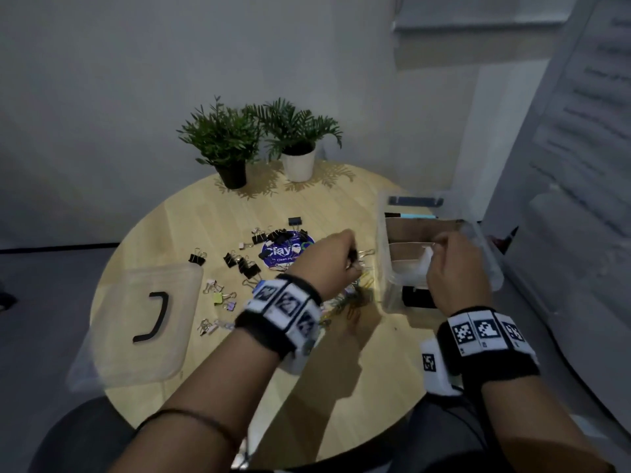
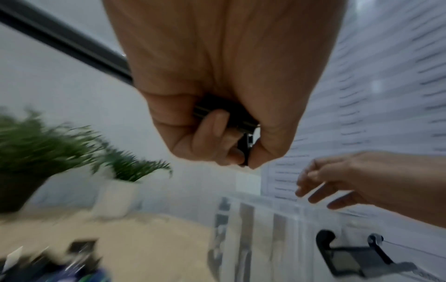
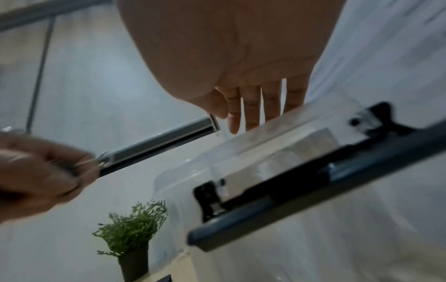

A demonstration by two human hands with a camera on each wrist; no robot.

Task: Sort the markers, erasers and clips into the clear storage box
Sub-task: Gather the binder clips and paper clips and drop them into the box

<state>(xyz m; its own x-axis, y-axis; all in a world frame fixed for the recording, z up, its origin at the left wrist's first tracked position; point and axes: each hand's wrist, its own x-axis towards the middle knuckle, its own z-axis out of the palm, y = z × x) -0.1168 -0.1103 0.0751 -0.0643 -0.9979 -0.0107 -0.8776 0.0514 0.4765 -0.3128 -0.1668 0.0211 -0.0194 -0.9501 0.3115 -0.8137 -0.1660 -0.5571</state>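
— Fingers of the left hand (image 2: 217, 106) are curled tight round a small black metal binder clip (image 2: 243, 133); how is the right hand (image 1: 456, 268) seen?

— It is held with fingers (image 3: 251, 106) hanging straight and loose, nothing being gripped, just over the near rim of the clear plastic storage box (image 1: 386, 233).

— Which way does the box lie from the held clip?

— To the right and slightly beyond; the left hand is raised just beside the box's left wall, so it is judged the nearer carrier. A short rightward pass is needed before release.

— And the long axis?

— The box is laid running away from the person, its divided compartments in a row. Loose black binder clips (image 1: 247, 264) are scattered further left on the round pale wooden table (image 1: 341, 370).
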